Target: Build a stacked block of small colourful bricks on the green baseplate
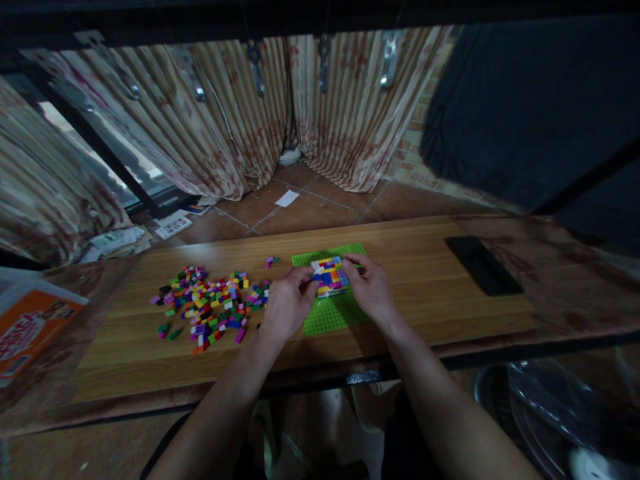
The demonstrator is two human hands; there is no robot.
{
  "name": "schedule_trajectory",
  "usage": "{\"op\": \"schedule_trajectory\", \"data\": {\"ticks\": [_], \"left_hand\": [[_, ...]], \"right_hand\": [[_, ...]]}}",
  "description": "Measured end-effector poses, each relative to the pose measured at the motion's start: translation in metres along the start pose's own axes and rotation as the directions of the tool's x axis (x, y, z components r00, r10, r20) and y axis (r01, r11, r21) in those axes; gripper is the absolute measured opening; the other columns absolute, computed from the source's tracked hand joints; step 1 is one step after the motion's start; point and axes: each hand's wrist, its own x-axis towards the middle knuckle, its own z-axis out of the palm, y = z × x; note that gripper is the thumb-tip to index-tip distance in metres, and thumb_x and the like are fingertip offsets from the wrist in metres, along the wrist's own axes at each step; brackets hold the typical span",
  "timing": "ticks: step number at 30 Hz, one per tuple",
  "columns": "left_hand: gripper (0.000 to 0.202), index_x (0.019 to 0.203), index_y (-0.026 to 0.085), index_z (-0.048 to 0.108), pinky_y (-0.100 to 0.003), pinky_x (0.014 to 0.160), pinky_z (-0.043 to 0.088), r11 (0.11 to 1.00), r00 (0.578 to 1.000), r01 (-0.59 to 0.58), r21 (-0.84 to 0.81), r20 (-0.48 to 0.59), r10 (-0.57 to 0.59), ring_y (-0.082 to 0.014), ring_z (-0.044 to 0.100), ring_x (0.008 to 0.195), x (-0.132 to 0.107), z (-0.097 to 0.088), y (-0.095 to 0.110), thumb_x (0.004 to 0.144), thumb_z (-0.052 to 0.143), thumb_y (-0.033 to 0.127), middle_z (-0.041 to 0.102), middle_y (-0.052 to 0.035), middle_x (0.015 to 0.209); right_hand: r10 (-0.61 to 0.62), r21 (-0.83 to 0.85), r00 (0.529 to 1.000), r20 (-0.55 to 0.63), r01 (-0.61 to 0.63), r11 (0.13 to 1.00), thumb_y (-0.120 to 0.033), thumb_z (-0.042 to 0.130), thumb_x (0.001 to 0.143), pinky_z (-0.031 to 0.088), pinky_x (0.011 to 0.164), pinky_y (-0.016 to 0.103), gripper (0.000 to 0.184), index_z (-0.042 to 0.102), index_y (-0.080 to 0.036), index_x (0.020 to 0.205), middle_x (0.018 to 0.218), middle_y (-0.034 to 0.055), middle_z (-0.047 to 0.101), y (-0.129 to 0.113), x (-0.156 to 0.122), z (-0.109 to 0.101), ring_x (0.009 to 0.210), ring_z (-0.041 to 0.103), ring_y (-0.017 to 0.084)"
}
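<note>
While the multicoloured brick build point(330, 279) sits on the green baseplate point(333, 317), the left hand point(290, 300) is at its nine o'clock and the right hand point(371, 287) at three — apart, both curled at its edges (whether either grips it, I cannot tell). Loose bricks point(215, 301) spread toward nine o'clock; a flat black object point(483, 265) lies toward three.

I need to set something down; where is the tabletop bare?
Bare wood lies between the right hand and black object, and left of the loose bricks. Crowded: those bricks, and the green baseplate with the brick build and left hand.
</note>
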Motion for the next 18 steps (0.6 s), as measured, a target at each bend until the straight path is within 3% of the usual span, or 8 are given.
{"op": "schedule_trajectory", "data": {"ticks": [8, 18], "left_hand": [[0.022, 0.104, 0.019, 0.066, -0.023, 0.065, 0.049, 0.999, 0.996, -0.032, -0.016, -0.079, 0.031, -0.0129, 0.063, 0.069, -0.002, 0.012, 0.005, 0.082, 0.062, 0.022, 0.067, -0.0010, 0.079], [0.031, 0.108, 0.018, 0.062, -0.022, 0.063, 0.049, 0.955, 0.999, 0.052, -0.292, 0.018, -0.049, -0.0116, 0.063, 0.066, 0.003, 0.016, 0.002, 0.077, 0.065, 0.016, 0.067, 0.0008, 0.078]], "right_hand": [[-0.019, -0.013, 1.000, -0.023, 0.019, 1.000, -0.044, 0.052, 0.085, 0.054, 0.074, 0.037, 0.037, 0.070, -0.015, 0.101, 0.097, 0.0108, 0.072, -0.002, 0.000, 0.000, 0.077, 0.067, 0.021], [-0.027, -0.023, 1.000, -0.013, 0.027, 0.999, -0.044, 0.052, 0.085, 0.053, 0.074, 0.037, 0.035, 0.070, -0.017, 0.099, 0.095, 0.0098, 0.072, -0.002, -0.001, -0.001, 0.076, 0.067, 0.021]]}}
